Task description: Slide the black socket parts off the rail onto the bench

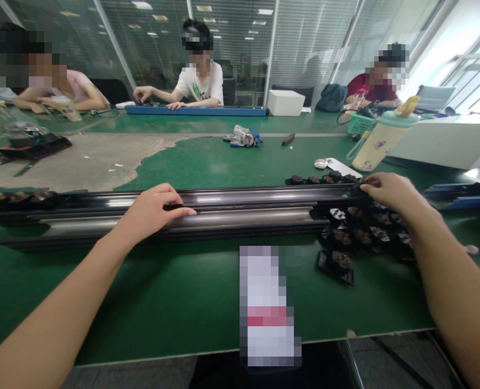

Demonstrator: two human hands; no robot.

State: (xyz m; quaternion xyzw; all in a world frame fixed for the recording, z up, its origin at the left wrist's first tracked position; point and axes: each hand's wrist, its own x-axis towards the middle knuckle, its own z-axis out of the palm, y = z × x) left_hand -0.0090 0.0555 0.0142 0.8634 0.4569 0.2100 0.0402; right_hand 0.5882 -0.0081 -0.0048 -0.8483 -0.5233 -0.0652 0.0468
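Observation:
Two long black channels with shiny metal inner faces lie side by side across the green table, the rear channel [240, 197] and the front channel [256, 219]. My left hand [159, 206] is closed at the adjoining edges of the channels, thumb and fingers gripping a black edge of the rear one. At the rear channel's right end, my right hand [386, 192] is pinched closed; what lies between its fingertips is too small and dark to name. Several small black fittings with coppery inserts [361, 236] are grouped below that hand. One separate fitting [339, 265] lies nearer me.
A blurred pale rectangular item [266, 302] lies in front of me. Beyond the channels are work gloves [243, 136], a pale tumbler [380, 143] and a white box [285, 102]. Across the table, a person [201, 81] sits behind a blue bar [195, 111]; others sit left and right.

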